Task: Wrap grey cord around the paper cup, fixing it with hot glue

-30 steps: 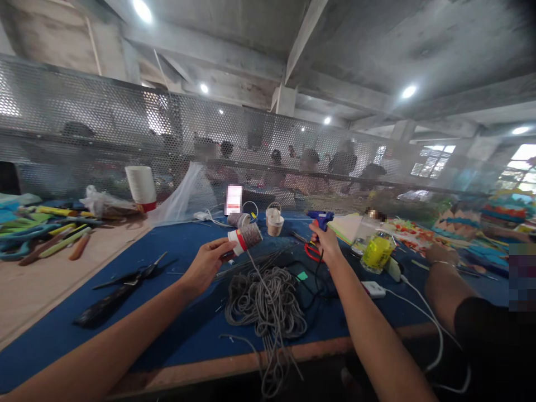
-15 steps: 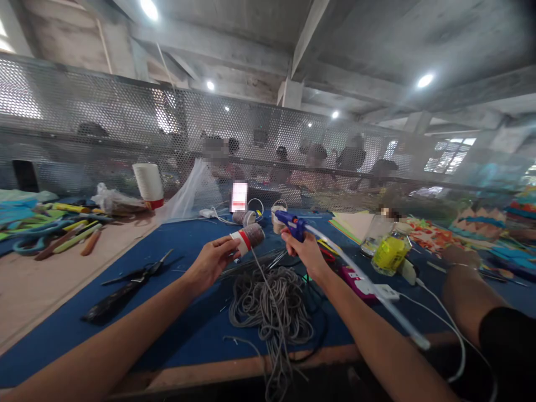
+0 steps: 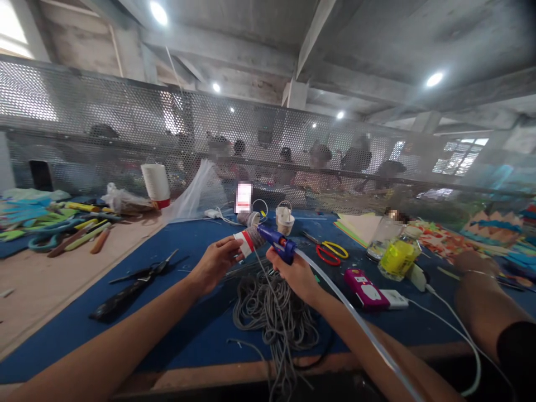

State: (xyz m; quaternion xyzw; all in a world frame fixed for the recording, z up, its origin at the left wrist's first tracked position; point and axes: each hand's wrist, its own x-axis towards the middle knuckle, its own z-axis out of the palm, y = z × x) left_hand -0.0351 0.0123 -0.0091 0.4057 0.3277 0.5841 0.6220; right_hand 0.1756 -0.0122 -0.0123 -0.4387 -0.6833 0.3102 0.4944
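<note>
My left hand (image 3: 218, 261) is closed around the white and red end of a paper cup (image 3: 246, 242) that lies on its side in the air. Grey cord is wound round the cup's far part. From it a strand runs down to a tangled heap of grey cord (image 3: 278, 315) on the blue mat, some hanging over the table's front edge. A blue glue gun (image 3: 280, 244) is gripped in my right hand (image 3: 297, 273), its nozzle end at the wound cord; whether it touches, I cannot tell. A long clear glue stick (image 3: 347, 304) trails from its back.
Black-handled shears (image 3: 134, 285) lie at left, red and yellow scissors (image 3: 330, 252) behind the glue gun. Behind stand a small basket (image 3: 285, 219), a lit phone (image 3: 243, 198) and stacked cups (image 3: 156, 185). At right are a magenta power strip (image 3: 365, 288), a yellow jar (image 3: 397, 258) and another person's arm (image 3: 477, 296).
My right hand has brought the glue gun left and down, its nozzle now at the cord-wound cup. The scissors and basket behind it show more fully. The view has shifted slightly.
</note>
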